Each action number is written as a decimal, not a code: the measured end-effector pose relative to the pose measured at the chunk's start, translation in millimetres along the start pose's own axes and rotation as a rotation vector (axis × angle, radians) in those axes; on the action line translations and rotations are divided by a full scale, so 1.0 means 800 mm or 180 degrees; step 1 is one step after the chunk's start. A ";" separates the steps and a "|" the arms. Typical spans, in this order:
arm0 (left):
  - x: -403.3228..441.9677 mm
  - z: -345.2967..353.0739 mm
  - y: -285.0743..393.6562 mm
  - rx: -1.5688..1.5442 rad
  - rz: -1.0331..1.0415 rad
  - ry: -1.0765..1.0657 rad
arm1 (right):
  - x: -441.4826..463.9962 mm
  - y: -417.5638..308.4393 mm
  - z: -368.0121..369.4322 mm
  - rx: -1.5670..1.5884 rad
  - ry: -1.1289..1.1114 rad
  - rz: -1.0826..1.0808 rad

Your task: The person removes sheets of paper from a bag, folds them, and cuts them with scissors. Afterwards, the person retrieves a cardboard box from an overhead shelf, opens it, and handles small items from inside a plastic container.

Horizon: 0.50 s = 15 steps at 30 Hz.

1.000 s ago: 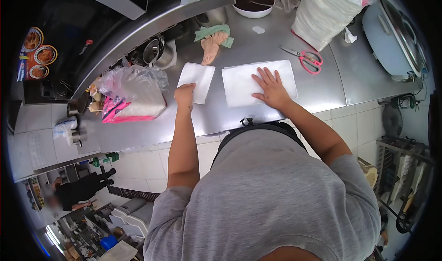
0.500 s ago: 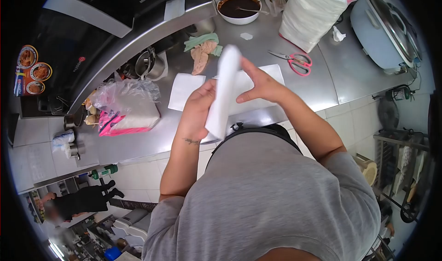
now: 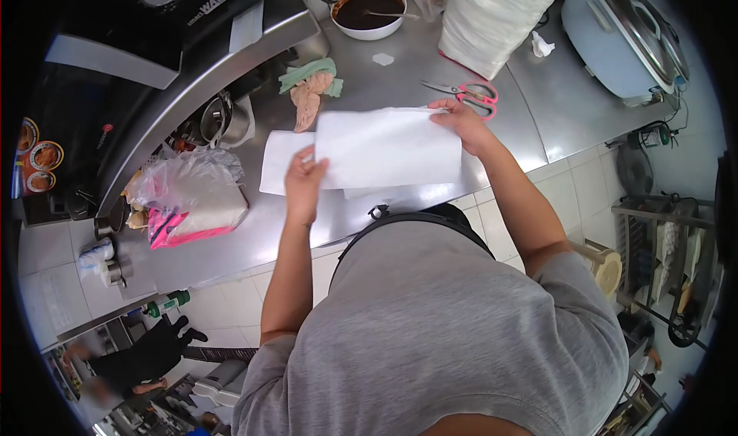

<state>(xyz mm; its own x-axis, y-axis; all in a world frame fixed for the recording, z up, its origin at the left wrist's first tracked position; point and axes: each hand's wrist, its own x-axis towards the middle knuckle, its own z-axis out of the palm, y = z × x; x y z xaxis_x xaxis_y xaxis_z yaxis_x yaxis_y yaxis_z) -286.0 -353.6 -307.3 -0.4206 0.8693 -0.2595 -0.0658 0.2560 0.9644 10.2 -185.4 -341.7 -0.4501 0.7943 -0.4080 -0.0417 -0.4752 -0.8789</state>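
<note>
A flat white sheet, which looks like paper, is held out in front of me above the steel counter. My left hand pinches its left edge, thumb on top. At the upper right corner, my right hand grips the same sheet between thumb and fingers. Another white sheet lies on the counter, partly under the held one and beside my left hand. Pink-handled scissors rest open just beyond my right hand. A crumpled peach and green cloth lies past the sheets.
A white bowl of dark sauce with a spoon stands at the back, near a tall white plastic-wrapped pack. A lidded cooker sits at right. Leftward are a plastic bag and metal pot. Another person is at lower left.
The white sheet has turned from upright and edge-on to flat and wide. My hands have moved apart to its two ends. The view has shifted slightly right.
</note>
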 end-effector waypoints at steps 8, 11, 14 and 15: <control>0.037 0.003 -0.133 0.0649 -0.0357 0.0043 | 0.042 0.046 -0.012 -0.1808 0.0936 -0.0989; 0.030 0.001 -0.110 0.0293 -0.0688 -0.0147 | 0.047 0.039 -0.004 -0.2367 0.1090 -0.1139; 0.024 -0.001 -0.104 0.0926 -0.0682 -0.0219 | 0.064 0.059 -0.005 -0.2291 0.1130 -0.1543; 0.025 -0.002 -0.110 0.1002 -0.0602 -0.0216 | 0.065 0.059 -0.005 -0.2290 0.1139 -0.1489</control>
<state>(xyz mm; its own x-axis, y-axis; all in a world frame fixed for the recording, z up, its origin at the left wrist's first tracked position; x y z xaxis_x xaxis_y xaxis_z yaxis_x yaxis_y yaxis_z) -289.8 -359.5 -397.2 -0.3661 0.8175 -0.4446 0.1494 0.5232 0.8390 -11.6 -165.4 -405.2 -0.2203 0.9722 0.0798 0.4675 0.1770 -0.8661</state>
